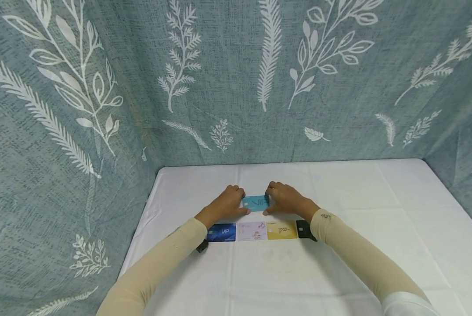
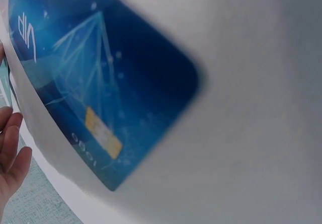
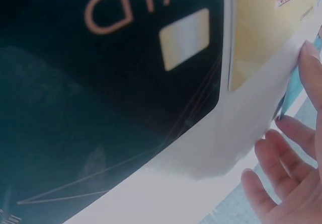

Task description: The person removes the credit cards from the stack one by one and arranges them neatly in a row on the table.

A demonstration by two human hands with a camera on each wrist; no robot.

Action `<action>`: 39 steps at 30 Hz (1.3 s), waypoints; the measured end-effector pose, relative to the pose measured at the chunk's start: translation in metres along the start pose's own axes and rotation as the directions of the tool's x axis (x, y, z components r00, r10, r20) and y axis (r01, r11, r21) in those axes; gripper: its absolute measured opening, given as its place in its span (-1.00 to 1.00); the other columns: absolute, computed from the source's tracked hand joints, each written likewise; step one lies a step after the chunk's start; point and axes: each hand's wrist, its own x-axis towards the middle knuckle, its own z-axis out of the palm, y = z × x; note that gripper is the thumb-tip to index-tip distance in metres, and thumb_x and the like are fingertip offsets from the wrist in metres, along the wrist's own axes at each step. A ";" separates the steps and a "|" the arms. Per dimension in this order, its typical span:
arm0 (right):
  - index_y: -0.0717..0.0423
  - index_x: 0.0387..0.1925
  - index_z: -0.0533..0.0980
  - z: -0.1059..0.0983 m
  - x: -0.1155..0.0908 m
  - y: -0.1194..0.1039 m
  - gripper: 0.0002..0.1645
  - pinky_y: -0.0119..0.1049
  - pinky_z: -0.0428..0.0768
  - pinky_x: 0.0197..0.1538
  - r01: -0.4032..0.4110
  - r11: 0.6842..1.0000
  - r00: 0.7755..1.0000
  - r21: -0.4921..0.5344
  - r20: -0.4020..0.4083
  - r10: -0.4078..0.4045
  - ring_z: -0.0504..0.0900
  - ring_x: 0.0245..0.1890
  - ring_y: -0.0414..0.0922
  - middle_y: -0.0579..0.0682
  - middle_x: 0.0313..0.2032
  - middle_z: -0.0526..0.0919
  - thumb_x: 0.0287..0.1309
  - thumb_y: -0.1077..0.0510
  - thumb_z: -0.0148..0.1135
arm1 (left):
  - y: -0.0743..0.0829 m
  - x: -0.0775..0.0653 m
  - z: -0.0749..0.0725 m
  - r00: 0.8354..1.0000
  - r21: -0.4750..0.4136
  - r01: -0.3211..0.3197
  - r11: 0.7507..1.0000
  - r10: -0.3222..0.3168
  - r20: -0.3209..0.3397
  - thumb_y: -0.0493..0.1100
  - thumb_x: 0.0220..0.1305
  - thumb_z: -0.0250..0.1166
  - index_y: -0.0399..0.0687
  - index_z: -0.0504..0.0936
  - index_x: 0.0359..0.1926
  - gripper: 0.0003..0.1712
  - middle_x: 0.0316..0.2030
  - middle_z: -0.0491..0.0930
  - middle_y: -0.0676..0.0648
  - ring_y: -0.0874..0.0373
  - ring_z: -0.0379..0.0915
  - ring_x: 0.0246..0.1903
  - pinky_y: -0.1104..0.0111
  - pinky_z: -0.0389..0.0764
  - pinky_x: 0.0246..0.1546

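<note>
Far middle of the surface: teal card, lying flat.
Left hand: pinching its left end.
Right hand: pinching the right end, squaring it.
Near row: blue card, pink card, gold card, black card.

A white-clothed table carries a teal card behind a row of dark blue, pink, gold and black cards.

Teal VIP card lay flat, face up, on the white-covered table, long side running left to right, lettering upright to the viewer. It sat just behind the middle of a row of cards, its left and right short ends covered by fingertips.
</note>
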 end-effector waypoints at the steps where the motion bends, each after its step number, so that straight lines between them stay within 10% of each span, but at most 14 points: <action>1: 0.17 0.11 0.58 0.000 0.000 0.000 -0.23 -0.07 0.59 0.10 0.000 1.000 1.000 0.002 0.001 0.000 0.59 0.01 -0.01 0.08 0.05 0.56 0.06 -0.29 0.46 | 0.000 0.000 0.000 1.000 -0.002 0.001 1.000 -0.001 0.001 0.14 0.27 0.38 -0.24 0.54 0.16 -0.36 -0.01 0.56 -0.13 0.07 0.37 -0.06 0.21 0.51 0.09; 39: 0.23 0.05 0.59 0.001 -0.006 -0.008 -0.32 -0.11 0.60 0.03 0.035 0.999 0.998 0.012 -0.045 -0.034 0.61 -0.06 -0.04 0.07 -0.02 0.58 0.19 -0.25 0.36 | 0.000 -0.006 -0.002 0.998 0.071 -0.054 0.996 0.056 -0.029 0.14 0.24 0.40 -0.17 0.58 0.21 -0.35 -0.01 0.57 -0.11 0.09 0.37 -0.09 0.23 0.50 0.07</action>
